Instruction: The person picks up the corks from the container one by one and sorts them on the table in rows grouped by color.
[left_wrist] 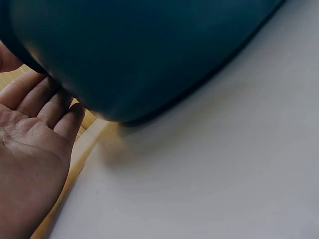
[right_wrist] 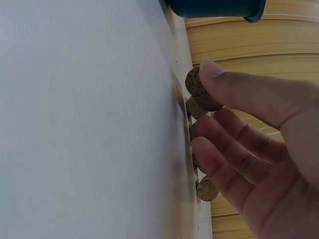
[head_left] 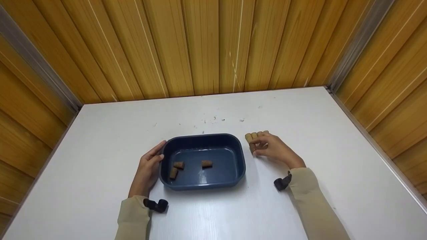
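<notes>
Three brown corks lie inside a dark blue rectangular tub (head_left: pixel 201 185): one cork (head_left: pixel 206 164) near the middle and two touching at the left. At the tub's left end, my left hand (head_left: pixel 148 166) holds the rim with its thumb while the fingers lie along the outer wall (left_wrist: pixel 149 55). My right hand (head_left: pixel 273 148), just right of the tub, pinches a cork (right_wrist: pixel 203 92) between thumb and fingers. Beyond those fingers stands a row of several lighter-looking corks (head_left: pixel 254 135), partly hidden by the hand. In the right wrist view, the row's end cork (right_wrist: pixel 207 189) shows its round face.
The white table (head_left: pixel 110 146) has small dark marks (head_left: pixel 214 118) behind the tub. Wood-patterned panels (head_left: pixel 200 46) rise at the back and both sides. Each wrist carries a black camera strap, the right-hand one (head_left: pixel 282 182) close above the tabletop.
</notes>
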The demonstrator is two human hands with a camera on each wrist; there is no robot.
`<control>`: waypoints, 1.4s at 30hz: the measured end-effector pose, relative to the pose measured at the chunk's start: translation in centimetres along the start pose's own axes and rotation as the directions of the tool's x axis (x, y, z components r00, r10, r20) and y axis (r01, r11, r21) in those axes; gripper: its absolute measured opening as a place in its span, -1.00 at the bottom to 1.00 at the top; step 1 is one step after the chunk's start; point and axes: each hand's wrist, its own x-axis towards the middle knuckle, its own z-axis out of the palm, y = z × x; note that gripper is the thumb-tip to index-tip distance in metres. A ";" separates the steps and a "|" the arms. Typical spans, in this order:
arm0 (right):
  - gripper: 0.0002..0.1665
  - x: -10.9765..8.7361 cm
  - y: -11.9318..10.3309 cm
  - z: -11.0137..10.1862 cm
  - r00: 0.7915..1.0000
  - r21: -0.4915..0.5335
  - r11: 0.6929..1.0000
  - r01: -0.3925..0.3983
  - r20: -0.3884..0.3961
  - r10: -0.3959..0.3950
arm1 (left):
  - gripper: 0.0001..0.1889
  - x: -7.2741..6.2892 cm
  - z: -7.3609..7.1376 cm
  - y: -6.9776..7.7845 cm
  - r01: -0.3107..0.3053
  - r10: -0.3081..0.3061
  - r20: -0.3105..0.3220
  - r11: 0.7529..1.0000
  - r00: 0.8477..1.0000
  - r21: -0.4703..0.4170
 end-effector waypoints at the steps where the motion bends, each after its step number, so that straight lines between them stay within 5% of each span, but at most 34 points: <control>1: -0.52 0.0 0.0 0.0 1.000 0.000 1.000 -0.008 0.001 0.008 | -0.44 0.0 0.0 0.0 0.001 -0.001 0.000 1.000 1.000 0.005; 24: -0.52 0.1 0.2 0.2 0.997 -0.001 0.997 -0.072 0.000 0.072 | -0.45 0.1 0.0 0.0 0.007 -0.007 -0.004 1.000 1.000 0.014; 42: -0.58 -0.2 -0.6 -1.3 0.999 -0.003 0.999 0.042 -0.033 -0.042 | -0.44 0.1 0.1 0.1 0.020 -0.019 -0.018 1.000 1.000 0.014</control>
